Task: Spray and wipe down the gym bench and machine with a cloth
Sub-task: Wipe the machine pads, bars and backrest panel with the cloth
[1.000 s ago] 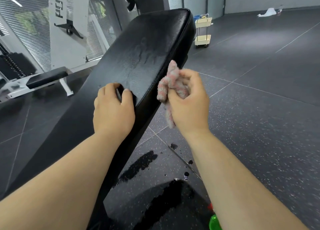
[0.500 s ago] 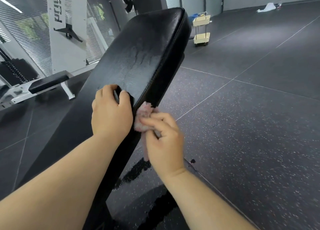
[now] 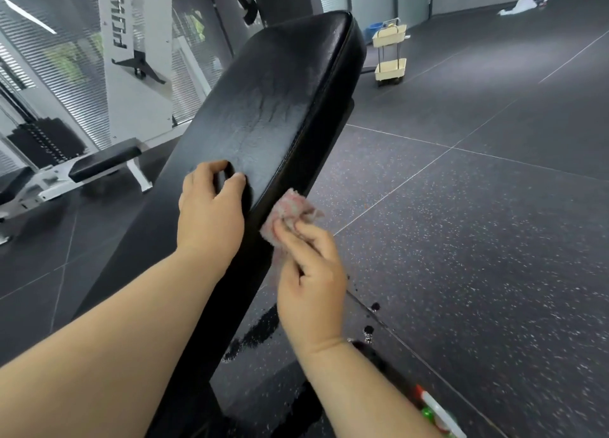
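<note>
Dark rubber floor (image 3: 478, 240) flecked with pale specks, laid in large tiles with thin seams. Near the back wall stands a cream 2-tier cart (image 3: 390, 65), with a blue bucket (image 3: 374, 29) just behind it. Farther off lies a crumpled white heap (image 3: 520, 6). Slatted blinds (image 3: 49, 85) cover the left windows. Dark wet patches (image 3: 260, 329) mark the near floor.

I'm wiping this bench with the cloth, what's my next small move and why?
Probably slide the cloth up the side of the bench pad: your right hand holds it against that side's lower end, your left hand grips the pad; most of it lies above.
</note>
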Tool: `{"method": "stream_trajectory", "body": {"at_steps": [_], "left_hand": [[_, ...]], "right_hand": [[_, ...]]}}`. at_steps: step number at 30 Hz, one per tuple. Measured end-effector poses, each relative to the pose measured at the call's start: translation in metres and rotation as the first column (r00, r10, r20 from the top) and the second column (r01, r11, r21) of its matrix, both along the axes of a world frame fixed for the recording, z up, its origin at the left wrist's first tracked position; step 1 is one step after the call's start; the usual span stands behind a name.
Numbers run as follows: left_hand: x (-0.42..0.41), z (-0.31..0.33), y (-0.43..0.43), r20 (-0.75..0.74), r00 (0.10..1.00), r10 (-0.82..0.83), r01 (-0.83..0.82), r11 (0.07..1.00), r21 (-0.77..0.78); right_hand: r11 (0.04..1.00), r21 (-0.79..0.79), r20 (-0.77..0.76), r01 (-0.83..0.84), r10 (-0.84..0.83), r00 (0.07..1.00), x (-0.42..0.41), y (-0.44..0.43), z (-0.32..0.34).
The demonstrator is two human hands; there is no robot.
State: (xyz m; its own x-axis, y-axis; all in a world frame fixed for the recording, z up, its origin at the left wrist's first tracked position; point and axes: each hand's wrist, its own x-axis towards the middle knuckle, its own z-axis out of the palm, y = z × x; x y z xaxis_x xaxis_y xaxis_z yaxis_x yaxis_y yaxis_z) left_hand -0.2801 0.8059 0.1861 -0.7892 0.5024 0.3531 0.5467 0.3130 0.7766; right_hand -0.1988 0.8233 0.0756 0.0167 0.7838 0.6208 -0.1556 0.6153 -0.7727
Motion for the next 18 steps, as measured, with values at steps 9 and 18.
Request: {"method": "stream_trajectory", "body": {"at_steps": [9,18], "left_hand": [[-0.002,-0.004,0.001,-0.022,1.000,0.011,-0.010,1.000,0.004],[-0.002,-0.005,0.002,-0.039,0.999,0.018,-0.019,1.000,-0.007]], "right_hand": [[0.609,-0.434,-0.687,-0.664,0.253,0.681,0.014,0.113,0.087],[0.298,-0.524,-0.610,-0.798,0.522,0.596,0.004,-0.005,0.019]]}}
